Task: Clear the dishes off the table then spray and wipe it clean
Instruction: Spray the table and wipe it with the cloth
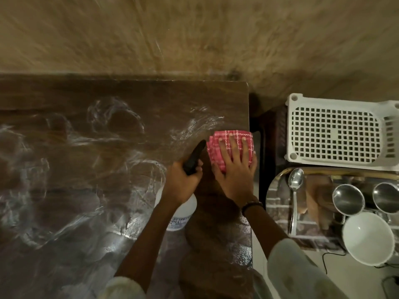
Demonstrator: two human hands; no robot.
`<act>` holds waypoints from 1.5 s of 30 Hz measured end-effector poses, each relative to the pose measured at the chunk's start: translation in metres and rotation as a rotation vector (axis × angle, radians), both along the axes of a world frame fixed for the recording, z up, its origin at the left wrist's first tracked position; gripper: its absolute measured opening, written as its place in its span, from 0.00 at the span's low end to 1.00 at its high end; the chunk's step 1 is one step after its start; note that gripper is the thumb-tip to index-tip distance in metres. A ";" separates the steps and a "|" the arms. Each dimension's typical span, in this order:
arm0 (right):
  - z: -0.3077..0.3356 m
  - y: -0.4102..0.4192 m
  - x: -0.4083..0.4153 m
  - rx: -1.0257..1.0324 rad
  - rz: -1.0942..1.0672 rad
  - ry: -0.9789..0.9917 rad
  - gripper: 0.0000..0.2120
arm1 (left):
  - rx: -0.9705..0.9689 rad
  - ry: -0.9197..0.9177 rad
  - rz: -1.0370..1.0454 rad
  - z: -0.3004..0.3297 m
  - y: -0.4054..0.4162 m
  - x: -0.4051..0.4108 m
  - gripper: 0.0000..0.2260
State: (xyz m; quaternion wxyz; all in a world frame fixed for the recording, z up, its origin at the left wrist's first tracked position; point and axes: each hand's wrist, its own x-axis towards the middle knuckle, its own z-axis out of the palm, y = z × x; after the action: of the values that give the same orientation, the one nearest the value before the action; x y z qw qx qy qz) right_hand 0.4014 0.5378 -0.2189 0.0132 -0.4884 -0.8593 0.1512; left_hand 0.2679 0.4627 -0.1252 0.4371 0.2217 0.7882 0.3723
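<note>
Dishes cleared, right hand [234, 169] presses spread fingers on the checked cloth [228, 147], wiping the sprayed worktop [108, 169] as left hand [183, 182] grips the spray bottle [183, 210]; foam streaks leftward likely come next.

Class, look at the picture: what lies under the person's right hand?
The right hand lies flat, fingers spread, on a folded red checked cloth, which rests on the wet brown table near its right edge. The tabletop under the cloth is hidden.

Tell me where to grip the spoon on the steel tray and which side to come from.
Pinch the spoon by its thin handle, near the middle, coming from above. It lies flat on the tray with its bowl toward the far side, and bare tray to its left gives the fingers room; the cups stand off to its right.
</note>
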 end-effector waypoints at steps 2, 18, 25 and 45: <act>0.000 0.000 0.004 0.019 0.017 0.013 0.32 | -0.008 0.043 -0.104 0.004 0.022 -0.003 0.04; -0.003 0.005 0.001 -0.032 -0.032 0.073 0.32 | -0.086 0.020 -0.157 -0.002 0.073 -0.009 0.13; 0.002 0.108 -0.038 -0.013 -0.005 0.012 0.34 | -0.037 0.021 0.042 -0.014 0.056 -0.029 0.03; -0.005 0.163 -0.069 0.078 0.235 -0.086 0.35 | 0.112 -0.136 0.214 -0.015 0.039 -0.044 0.04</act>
State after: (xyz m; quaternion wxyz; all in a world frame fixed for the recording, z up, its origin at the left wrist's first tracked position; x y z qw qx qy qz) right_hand 0.3322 0.7009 -0.2243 -0.0228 -0.3894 -0.9157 0.0970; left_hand 0.2242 0.5020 -0.1403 0.4343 0.1348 0.7537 0.4745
